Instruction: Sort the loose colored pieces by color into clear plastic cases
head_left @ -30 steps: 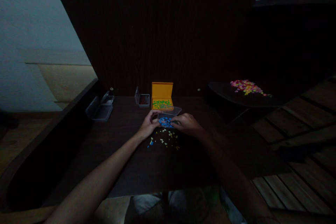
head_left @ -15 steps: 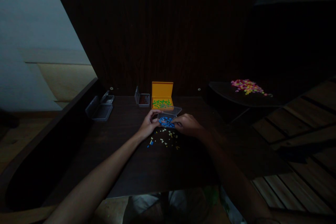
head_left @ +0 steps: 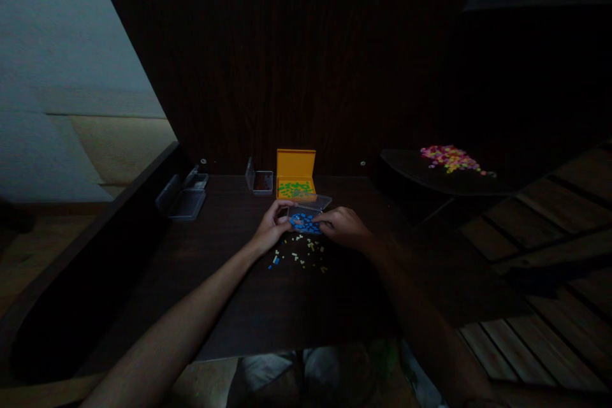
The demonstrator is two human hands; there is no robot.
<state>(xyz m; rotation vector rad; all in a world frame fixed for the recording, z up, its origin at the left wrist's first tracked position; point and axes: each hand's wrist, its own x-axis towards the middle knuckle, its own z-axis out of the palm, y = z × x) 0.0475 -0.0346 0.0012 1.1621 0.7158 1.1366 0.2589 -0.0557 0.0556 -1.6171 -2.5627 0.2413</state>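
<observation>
A clear plastic box with its lid raised holds small blue building bricks. My left hand is closed round the box's left side, thumb at the near edge. At the box's right side, my right hand has its fingertips pinched together over the blue bricks; anything between them is too small to make out. Loose pale yellow bricks, with a few blue ones among them, lie scattered on the dark tabletop just below the box.
Behind the clear box stands an open yellow box with green bricks inside. Further left are a small clear box and a larger clear case, both open. A heap of pink and yellow pieces lies on the side shelf.
Both hands stay at the box. My right fingertips have shifted very slightly over the blue bricks; everything else looks the same.
</observation>
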